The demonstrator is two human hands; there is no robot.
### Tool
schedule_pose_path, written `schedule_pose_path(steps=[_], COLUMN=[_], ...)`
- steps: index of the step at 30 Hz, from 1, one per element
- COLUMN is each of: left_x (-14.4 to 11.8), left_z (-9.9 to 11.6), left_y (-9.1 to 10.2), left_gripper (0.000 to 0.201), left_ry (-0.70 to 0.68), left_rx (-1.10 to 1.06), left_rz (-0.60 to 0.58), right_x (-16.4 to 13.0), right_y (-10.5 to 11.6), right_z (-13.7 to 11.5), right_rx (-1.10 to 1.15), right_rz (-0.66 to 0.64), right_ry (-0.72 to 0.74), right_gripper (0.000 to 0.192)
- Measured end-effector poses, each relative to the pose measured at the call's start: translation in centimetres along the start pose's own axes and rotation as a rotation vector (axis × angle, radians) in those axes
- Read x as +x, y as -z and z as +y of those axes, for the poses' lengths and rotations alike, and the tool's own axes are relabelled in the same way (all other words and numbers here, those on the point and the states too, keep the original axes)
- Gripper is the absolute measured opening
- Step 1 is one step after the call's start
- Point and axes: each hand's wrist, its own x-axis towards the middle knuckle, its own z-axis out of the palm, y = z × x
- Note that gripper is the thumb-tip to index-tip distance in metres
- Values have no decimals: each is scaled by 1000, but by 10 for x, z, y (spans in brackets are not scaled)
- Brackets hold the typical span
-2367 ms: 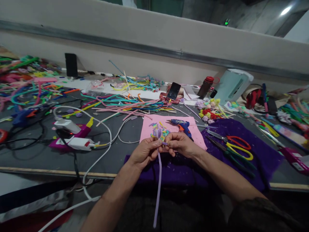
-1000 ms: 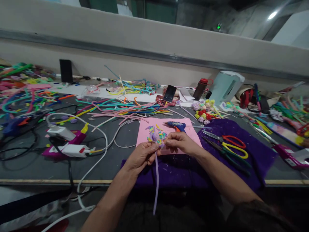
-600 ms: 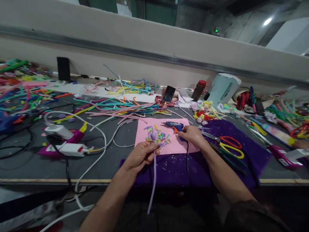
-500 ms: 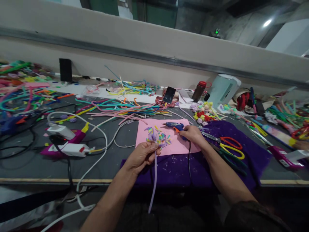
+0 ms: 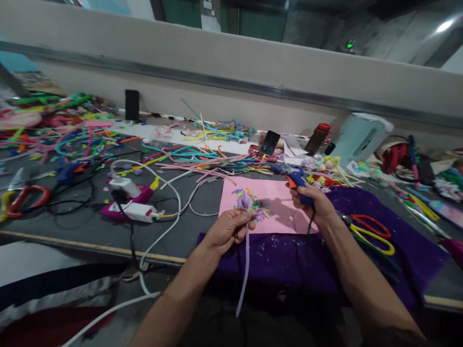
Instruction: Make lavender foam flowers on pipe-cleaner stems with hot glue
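My left hand [image 5: 229, 231] is closed, pinching a lilac pipe cleaner [image 5: 245, 274] between thumb and fingers. Its long end hangs down past the table edge, and a lilac twisted part shows above the fingertips. My right hand [image 5: 314, 202] is wrapped round the handle of a blue glue gun [image 5: 297, 177] with an orange trigger. The gun is held above the right side of a pink sheet [image 5: 285, 219], its nozzle pointing left. Small coloured pipe cleaner clippings [image 5: 263, 212] lie scattered on the sheet, just beyond my left hand.
Red-and-yellow-handled scissors [image 5: 372, 233] lie on a purple cloth [image 5: 361, 202] by my right forearm. Loose pipe cleaners [image 5: 202, 161] spread behind the sheet. At left are a power strip [image 5: 144, 195] with white cables and another blue glue gun [image 5: 68, 172]. A phone [image 5: 269, 143] and bottle [image 5: 318, 138] stand behind.
My right hand has gripped the glue gun and lifted it off the pink sheet. My left hand keeps its pinch on the pipe cleaner. The view has turned left.
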Motion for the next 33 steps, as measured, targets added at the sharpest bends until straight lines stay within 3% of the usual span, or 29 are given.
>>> schedule_pose_path(steps=[3,6,13,24,33], left_x=[0,0,-1,-1,-1], left_z=[1,2,4,3,2], left_y=[1,2,4,2,0], left_gripper=[26,27,25,31,31], left_ry=[-23,-41,-29,-123,-196], left_rx=[-32,-53,-133,-17,37], left_rz=[28,33,57,150,166], right_x=[-11,-21,-37,-49,-68], right_y=[-12,-24,-38,-31,-40], right_z=[-5,-10,-13,-1,-5], right_rx=[110,80,44,-339,-693], right_rz=[-70,-95,-81,-72,-135], right_ry=[29,61,105,207,367], right_gripper=[26,37,33,14,20])
